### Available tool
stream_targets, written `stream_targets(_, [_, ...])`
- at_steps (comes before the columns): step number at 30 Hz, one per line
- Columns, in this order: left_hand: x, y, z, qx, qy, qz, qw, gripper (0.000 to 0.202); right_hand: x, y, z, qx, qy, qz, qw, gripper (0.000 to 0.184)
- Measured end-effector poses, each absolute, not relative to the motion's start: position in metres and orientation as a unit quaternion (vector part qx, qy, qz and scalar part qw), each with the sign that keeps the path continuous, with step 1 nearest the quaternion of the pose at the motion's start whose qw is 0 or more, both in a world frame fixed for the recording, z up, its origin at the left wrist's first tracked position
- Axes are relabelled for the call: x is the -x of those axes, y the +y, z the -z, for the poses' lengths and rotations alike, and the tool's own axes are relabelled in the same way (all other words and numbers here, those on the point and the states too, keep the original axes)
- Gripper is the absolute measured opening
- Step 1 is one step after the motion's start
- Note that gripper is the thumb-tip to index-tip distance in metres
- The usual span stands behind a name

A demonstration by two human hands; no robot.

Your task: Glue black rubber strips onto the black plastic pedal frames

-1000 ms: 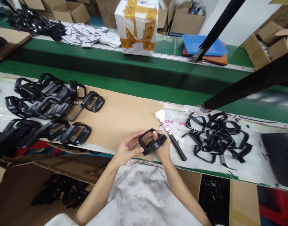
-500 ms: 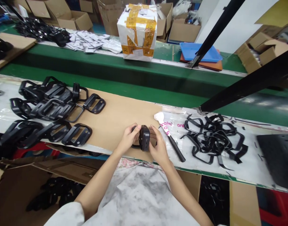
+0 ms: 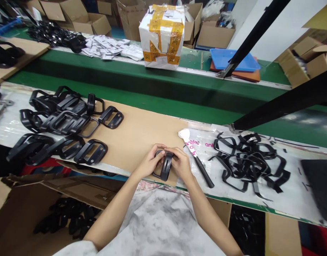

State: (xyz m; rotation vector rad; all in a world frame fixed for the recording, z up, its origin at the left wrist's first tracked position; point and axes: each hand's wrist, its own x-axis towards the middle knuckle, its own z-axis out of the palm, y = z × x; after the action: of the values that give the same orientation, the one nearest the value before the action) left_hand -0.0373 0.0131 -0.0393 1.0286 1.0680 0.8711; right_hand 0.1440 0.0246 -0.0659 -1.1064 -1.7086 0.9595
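Between my two hands, just above the cardboard sheet (image 3: 136,131), is a black plastic frame with a slotted face (image 3: 166,167). My left hand (image 3: 152,160) grips its left side, thumb on the top edge. The fingers of my right hand (image 3: 181,163) are closed on its right upper side and partly hide it. To the right lies a hammer (image 3: 202,170) with a black handle and a head wrapped in white plastic. Similar black frames (image 3: 91,152) lie in a group to my left.
Thin black strips (image 3: 250,160) are heaped on the right, near a dark flat block (image 3: 319,185). A white taped box (image 3: 162,39), white pieces (image 3: 104,46) and a blue tray (image 3: 234,59) sit on the back ledge. A black post (image 3: 283,96) slants across the right.
The black frame has been turned and tilted so its slotted face shows more. My right fingers have moved in onto its upper edge. The whole view has shifted slightly.
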Motion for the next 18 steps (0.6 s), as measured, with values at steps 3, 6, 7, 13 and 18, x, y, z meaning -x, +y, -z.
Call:
stream_targets(3, [0.038, 0.012, 0.043, -0.466, 0.489, -0.367, 0.639, 0.052, -0.146, 0.023, 0.07, 0.45, -0.679, -0.395, 0.426, 0.025])
stream_targets(6, [0.035, 0.012, 0.04, -0.514, 0.509, -0.358, 0.59, 0.044, -0.146, 0.022, 0.069, 0.448, -0.677, -0.402, 0.424, 0.021])
stream_targets(7, [0.033, 0.012, 0.037, -0.536, 0.51, -0.352, 0.573, 0.041, -0.146, 0.022, 0.067, 0.443, -0.679, -0.403, 0.425, 0.022])
stream_targets(13, [0.02, 0.009, 0.028, -0.582, 0.526, -0.316, 0.533, 0.039, -0.149, 0.022, 0.061, 0.406, -0.701, -0.387, 0.44, 0.029])
stream_targets(18, [0.014, 0.007, 0.027, -0.553, 0.537, -0.356, 0.528, 0.028, -0.151, 0.024, 0.065, 0.404, -0.702, -0.393, 0.435, 0.027])
